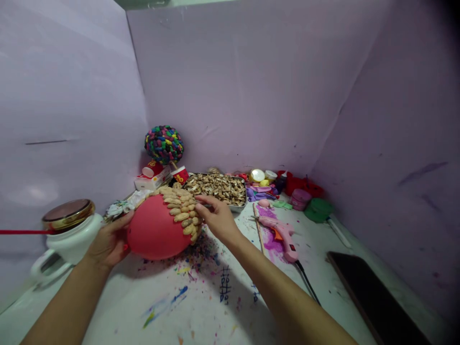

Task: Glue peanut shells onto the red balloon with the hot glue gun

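A red balloon (153,230) hangs tilted above the table, its top and right side covered with overlapping rows of peanut shells (185,209). My left hand (111,242) grips the balloon's bare left end near its knot, thumb along the upper side. On the opposite side, my right hand (217,218) has its thumb and fingertips against the shell-covered edge, closed on it; whether a loose shell is between them is hidden. Behind the balloon stands a metal tray (237,208) heaped with split peanut shells (215,187). A pink glue gun (282,232) lies right of my right hand.
A white lidded jar (77,239) stands at left. Behind are a multicoloured shell-covered ball (164,144) on a stick and a red cup (180,175). Pots of paint (257,176), a green tub (318,210), a wooden stick (259,230) and a dark phone-like slab (373,297) lie right.
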The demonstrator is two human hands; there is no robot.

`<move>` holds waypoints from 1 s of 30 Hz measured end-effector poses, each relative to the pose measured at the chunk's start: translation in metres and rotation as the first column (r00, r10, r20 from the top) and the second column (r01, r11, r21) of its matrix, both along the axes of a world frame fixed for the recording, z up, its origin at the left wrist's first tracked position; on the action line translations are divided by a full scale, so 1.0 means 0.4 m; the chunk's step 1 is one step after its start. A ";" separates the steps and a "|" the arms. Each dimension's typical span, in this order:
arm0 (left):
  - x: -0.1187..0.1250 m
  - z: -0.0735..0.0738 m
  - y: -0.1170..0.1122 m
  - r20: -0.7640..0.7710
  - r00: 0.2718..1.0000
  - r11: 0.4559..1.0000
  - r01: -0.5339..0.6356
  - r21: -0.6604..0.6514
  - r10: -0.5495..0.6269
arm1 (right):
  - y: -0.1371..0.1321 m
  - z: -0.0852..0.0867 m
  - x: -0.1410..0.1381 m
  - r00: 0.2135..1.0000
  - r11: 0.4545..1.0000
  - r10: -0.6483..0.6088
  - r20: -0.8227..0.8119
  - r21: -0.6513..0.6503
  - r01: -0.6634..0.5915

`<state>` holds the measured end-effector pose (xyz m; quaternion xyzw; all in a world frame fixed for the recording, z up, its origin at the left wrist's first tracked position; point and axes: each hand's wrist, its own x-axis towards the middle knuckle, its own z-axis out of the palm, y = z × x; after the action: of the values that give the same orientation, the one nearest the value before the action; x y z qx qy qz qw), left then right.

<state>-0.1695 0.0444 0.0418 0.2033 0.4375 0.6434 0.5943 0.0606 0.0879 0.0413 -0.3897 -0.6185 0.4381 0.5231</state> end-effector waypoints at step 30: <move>0.000 0.010 0.002 -0.105 0.994 0.998 0.046 0.044 -0.041 | 0.001 0.025 0.066 0.991 0.930 0.038 -0.128 -0.359 -0.082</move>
<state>-0.1696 0.0452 0.0460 0.2597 0.4482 0.6291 0.5796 0.0868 0.0882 0.0514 -0.4339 -0.5062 0.5833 0.4639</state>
